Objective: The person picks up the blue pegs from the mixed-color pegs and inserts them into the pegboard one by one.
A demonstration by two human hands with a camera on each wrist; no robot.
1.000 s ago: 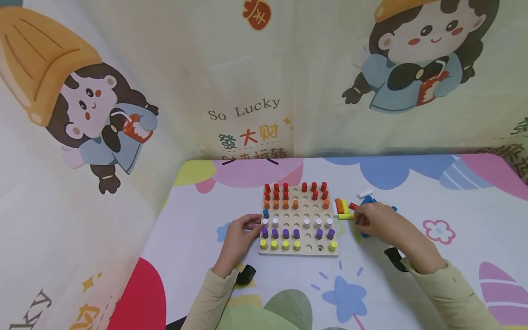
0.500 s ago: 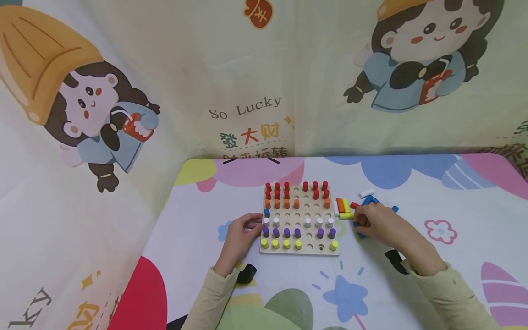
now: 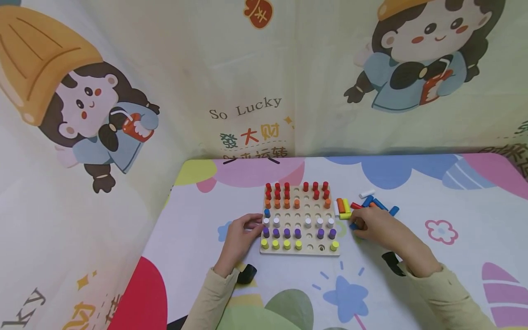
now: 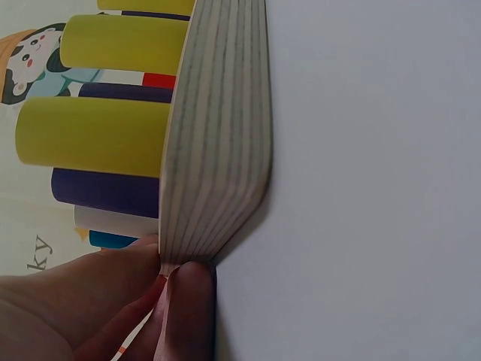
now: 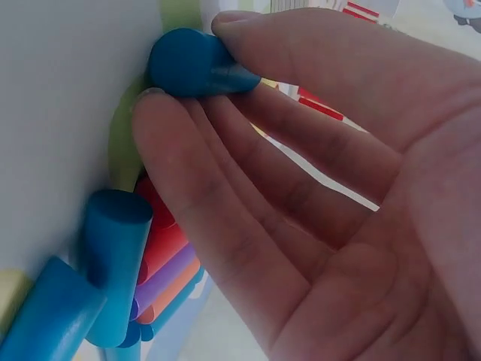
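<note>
A wooden pegboard (image 3: 300, 251) lies on the table, carrying upright rows of red, orange, white, purple and yellow pegs, plus one blue peg (image 3: 267, 213) at its left side. My left hand (image 3: 238, 238) pinches the board's left edge; the left wrist view shows thumb and fingers at the layered wooden edge (image 4: 218, 150). To the right of the board, my right hand (image 3: 379, 225) pinches a blue peg (image 5: 188, 64) between thumb and fingers, low over the tabletop. Other loose blue pegs (image 5: 116, 263) lie close beside these fingers.
Loose yellow (image 3: 345, 216), orange (image 3: 340, 205) and white pegs (image 3: 366, 194) lie between the board and the right hand. More blue pegs (image 3: 380, 204) rest behind that hand. A patterned cloth (image 3: 288, 293) covers the table, and a printed curtain (image 3: 247, 68) hangs behind it.
My right hand has shifted slightly left with a blue peg between its fingers, uncovering more of the loose pegs behind it. The left hand stays at the board's edge.
</note>
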